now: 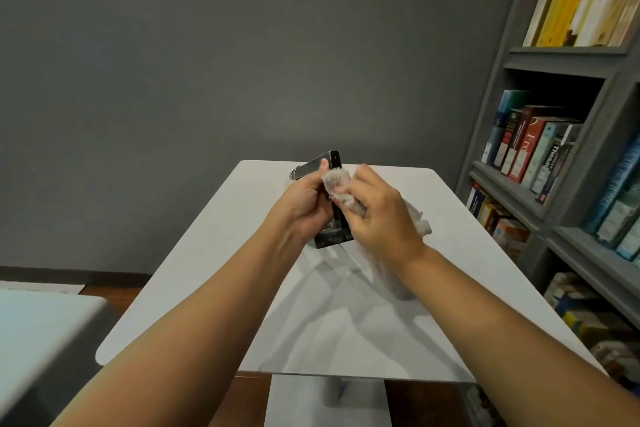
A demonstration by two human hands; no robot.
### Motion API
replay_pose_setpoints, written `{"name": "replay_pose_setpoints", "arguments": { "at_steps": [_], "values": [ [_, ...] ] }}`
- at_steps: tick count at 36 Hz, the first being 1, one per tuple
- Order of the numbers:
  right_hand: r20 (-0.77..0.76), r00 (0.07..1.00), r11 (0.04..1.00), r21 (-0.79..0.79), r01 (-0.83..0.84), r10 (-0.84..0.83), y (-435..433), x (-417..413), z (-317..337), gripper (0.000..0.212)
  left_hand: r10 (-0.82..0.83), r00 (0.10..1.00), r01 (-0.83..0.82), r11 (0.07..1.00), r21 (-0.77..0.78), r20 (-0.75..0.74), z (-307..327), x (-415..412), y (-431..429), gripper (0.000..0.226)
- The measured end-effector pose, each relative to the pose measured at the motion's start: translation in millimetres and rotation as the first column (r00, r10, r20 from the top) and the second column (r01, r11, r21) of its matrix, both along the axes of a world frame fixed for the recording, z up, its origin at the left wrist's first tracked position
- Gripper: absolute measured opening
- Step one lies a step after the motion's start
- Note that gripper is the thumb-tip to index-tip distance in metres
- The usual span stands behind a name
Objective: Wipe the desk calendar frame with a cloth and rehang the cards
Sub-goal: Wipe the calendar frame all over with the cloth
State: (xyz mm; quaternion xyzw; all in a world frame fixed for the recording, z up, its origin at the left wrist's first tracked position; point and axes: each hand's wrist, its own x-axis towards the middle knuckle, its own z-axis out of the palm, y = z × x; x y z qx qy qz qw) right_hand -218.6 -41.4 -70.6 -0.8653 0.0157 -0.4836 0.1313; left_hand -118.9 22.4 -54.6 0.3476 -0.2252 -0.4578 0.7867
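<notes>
Two bare forearms reach in from the bottom corners and meet over the far half of the white worktop (pixel 207 270). The left grip (pixel 306 204) is clamped on the desk calendar frame (pixel 333 159), fingers curled round its left side and the thumb tip lying near its top. The frame is dark and glossy. It stands roughly upright in that hold, with a silvery metal part (pixel 301 170) sticking out to the left behind the thumb. Its lower end shows below the palm, and I cannot tell whether that end touches the surface. Blurred shadows lie on the worktop just beneath it.

The right grip (pixel 381 215) is closed on a pale, nubbly cloth (pixel 337 185), fingers bunching it against the frame's right edge, just beside the left thumb. The loose rest of the cloth trails out behind the right palm and hangs under the wrist. No cards can be made out on the frame.

A plain grey wall (pixel 207 62) stands behind the worktop. A grey bookshelf (pixel 512 184) packed with leaning books (pixel 530 149) runs along the right. The corner of a second white surface (pixel 41 322) shows at lower left.
</notes>
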Motion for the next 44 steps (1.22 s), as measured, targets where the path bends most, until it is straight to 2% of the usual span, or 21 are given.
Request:
{"name": "replay_pose_setpoints", "arguments": {
  "at_steps": [2,6,8,10,12,14,18,22,25,27,34,44],
  "values": [
    [-0.027,1.0,0.999,-0.046,0.004,-0.006,1.6,-6.1,-9.8,0.016,0.049,0.999,-0.049,0.999,0.02,0.0,0.2,0.2,-1.9,0.044],
    [-0.113,0.993,0.996,-0.084,0.036,-0.046,6.0,-18.8,-33.9,0.005,0.093,0.995,-0.094,0.995,0.042,0.023,0.4,1.2,-3.2,0.032],
    [-0.121,0.993,1.0,0.023,-0.004,0.007,5.9,-24.4,-37.8,0.009,0.066,0.996,-0.068,0.997,0.039,0.055,-0.8,1.2,-2.8,0.032],
    [-0.043,0.997,0.978,0.205,-0.048,0.058,2.9,-29.0,-34.7,0.013,0.028,0.993,-0.031,0.999,0.024,0.118,-1.0,2.8,-1.4,0.034],
    [0.046,0.999,0.932,0.361,-0.034,0.018,-4.0,-32.2,-31.5,0.022,-0.013,0.976,0.006,0.999,0.034,0.217,-0.1,4.3,0.2,0.037],
    [0.072,0.997,0.897,0.441,-0.014,-0.02,-12.0,-33.6,-33.9,0.031,-0.027,0.959,0.011,0.998,0.056,0.284,0.2,6.3,0.5,0.039],
    [0.018,0.999,0.94,0.34,0.029,-0.037,-13.8,-29.8,-50.9,0.04,-0.022,0.966,0.016,1.0,0.023,0.257,0.2,2.9,-1.4,0.036],
    [0.008,0.991,0.964,0.233,0.131,-0.136,-13.2,-23.8,-61.6,0.043,0.015,0.98,-0.01,1.0,-0.026,0.197,-2.0,-3.7,-9.0,0.035],
    [-0.019,0.982,0.957,0.217,0.19,-0.19,-9.6,-22.4,-64.2,0.051,0.034,0.986,-0.024,0.998,-0.059,0.166,-2.6,-5.2,-12.0,0.034],
    [0.0,0.983,0.957,0.229,0.177,-0.182,-4.7,-21.8,-64.2,0.055,0.043,0.988,-0.033,0.997,-0.069,0.151,-2.9,-5.5,-13.0,0.034],
    [0.056,0.986,0.97,0.193,0.145,-0.159,22.2,-12.7,-63.4,0.045,0.085,0.993,-0.077,0.993,-0.088,0.082,0.4,-7.8,-18.3,0.035],
    [0.021,0.999,0.998,0.067,0.022,-0.024,29.1,-18.2,-66.0,0.043,0.099,0.995,-0.098,0.994,-0.047,0.027,2.2,-6.6,-16.5,0.034]
  ]
}}
